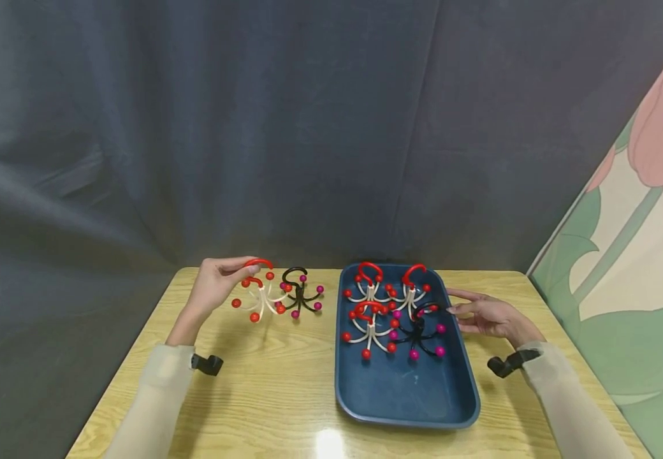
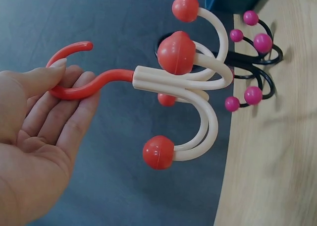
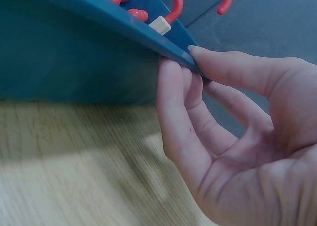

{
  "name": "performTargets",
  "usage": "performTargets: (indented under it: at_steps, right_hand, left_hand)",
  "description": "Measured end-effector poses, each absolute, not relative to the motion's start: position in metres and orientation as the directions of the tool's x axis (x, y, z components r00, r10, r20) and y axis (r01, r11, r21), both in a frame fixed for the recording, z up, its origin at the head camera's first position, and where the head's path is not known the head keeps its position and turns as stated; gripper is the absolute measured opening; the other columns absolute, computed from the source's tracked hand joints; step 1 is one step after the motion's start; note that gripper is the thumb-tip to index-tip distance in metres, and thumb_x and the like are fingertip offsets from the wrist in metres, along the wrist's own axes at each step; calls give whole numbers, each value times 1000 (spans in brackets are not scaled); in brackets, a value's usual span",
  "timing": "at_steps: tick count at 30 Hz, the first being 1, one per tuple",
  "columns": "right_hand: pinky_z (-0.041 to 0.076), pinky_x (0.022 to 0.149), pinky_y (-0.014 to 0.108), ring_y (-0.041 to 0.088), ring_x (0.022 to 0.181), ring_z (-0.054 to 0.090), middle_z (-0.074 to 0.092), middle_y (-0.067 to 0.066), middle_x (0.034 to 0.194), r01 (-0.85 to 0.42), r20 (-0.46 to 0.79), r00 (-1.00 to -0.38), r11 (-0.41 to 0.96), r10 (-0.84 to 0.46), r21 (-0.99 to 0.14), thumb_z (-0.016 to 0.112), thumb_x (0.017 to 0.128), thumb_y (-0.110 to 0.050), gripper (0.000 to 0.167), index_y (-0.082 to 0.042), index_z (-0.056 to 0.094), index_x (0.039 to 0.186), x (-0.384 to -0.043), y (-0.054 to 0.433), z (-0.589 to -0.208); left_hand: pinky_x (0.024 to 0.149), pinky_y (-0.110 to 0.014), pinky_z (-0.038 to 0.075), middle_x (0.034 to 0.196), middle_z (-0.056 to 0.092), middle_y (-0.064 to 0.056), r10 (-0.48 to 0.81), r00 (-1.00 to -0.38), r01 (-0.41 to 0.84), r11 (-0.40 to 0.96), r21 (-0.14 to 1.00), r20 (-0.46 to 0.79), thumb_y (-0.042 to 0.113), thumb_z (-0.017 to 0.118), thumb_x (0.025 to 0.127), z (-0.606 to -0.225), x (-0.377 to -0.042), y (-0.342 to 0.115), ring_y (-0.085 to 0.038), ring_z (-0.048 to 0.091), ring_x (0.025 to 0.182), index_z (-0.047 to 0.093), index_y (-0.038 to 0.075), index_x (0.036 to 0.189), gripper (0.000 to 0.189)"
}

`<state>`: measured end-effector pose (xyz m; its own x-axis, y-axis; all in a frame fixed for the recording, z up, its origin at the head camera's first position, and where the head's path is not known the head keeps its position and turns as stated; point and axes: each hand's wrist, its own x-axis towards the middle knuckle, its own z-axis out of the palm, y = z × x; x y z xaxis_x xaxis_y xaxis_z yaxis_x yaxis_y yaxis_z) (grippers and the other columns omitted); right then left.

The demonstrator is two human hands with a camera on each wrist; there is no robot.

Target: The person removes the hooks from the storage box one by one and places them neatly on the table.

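Observation:
My left hand (image 1: 217,284) pinches the red hook of a white-and-red multi-arm hanger (image 2: 173,82), raised above the table. Its curved white arms end in red balls and point downward. Just right of it, a black hanger (image 1: 299,293) with pink ball tips stands on the table, hook up. My right hand (image 1: 489,315) grips the right rim of a blue tray (image 1: 406,392), thumb on the rim and fingers against the outer wall. Inside the tray's far half stand several white-and-red hangers (image 1: 370,331) and a black one (image 1: 417,335), crowded so that their arms overlap.
The wooden table (image 1: 274,395) carries the tray right of centre. A dark curtain (image 1: 308,127) hangs along the table's far edge. To the right rises a panel with a flower print (image 1: 653,287).

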<state>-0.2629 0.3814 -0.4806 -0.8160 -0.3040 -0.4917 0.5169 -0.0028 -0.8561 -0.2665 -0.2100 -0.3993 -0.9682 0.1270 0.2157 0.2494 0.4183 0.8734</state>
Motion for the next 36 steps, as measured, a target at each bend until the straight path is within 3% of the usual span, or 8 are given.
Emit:
performTargets:
  at_steps: [4,11,15,18,24,28,32,36]
  right_hand:
    - [66,82,31,17,87,77,73,2,104,514,-490,-820,-5,-296,-858,64,104,-7,44,-33,68,139,-262,381,-478]
    - [66,82,30,15,88,76,74,2,107,511,-485,-819,-7,-307,-859,62,105,-6,44,-33,67,140,-263,383,-478]
    - [66,82,30,15,88,76,74,2,107,511,-485,-818,-3,-309,-860,62,105,-7,48,-30,62,147,-264,383,-479]
    - [65,83,30,15,90,76,74,2,107,512,-486,-813,4,-319,-859,62,105,-7,49,-30,61,148,-264,383,-481]
    - [65,85,30,14,91,75,75,0,108,509,-476,-801,6,-362,-861,61,106,-6,44,-36,68,138,-264,384,-483]
    - [65,85,30,14,90,75,75,1,108,508,-476,-807,0,-350,-861,62,105,-6,44,-35,68,137,-263,384,-483]
    - [65,83,30,15,89,75,75,2,108,513,-485,-814,-3,-319,-858,63,104,-6,45,-33,67,140,-262,384,-483]
    - [66,83,30,15,88,75,75,2,107,512,-486,-817,-3,-311,-859,64,104,-6,48,-32,65,144,-262,384,-482]
  left_hand:
    - [51,-26,34,120,79,-11,113,-972,235,405,884,207,35,80,95,-404,-272,-214,-29,71,94,80,16,124,35]
    - [47,-25,29,122,79,-12,83,-982,186,405,895,167,35,79,96,-415,-281,-218,-10,59,74,79,17,125,34]
    - [61,-23,44,126,77,-11,65,-986,165,436,885,151,37,78,97,-422,-286,-221,-5,67,88,78,16,128,37]
    - [77,-22,51,128,76,-11,57,-987,160,444,882,151,36,77,98,-427,-291,-222,-14,73,112,77,15,129,38]
    - [82,-19,54,128,76,-13,52,-990,143,429,892,134,33,76,98,-440,-300,-222,-29,72,119,77,14,129,36]
    - [89,-30,58,130,75,-12,48,-993,116,429,896,105,36,75,99,-447,-303,-220,-29,72,120,76,15,131,38]
    - [103,-52,57,134,73,-13,54,-995,100,408,908,86,37,76,98,-453,-305,-218,-32,70,124,75,14,132,41]
    - [105,-59,54,132,74,-15,52,-995,101,385,918,87,35,77,98,-457,-308,-217,-32,73,118,75,12,131,41]
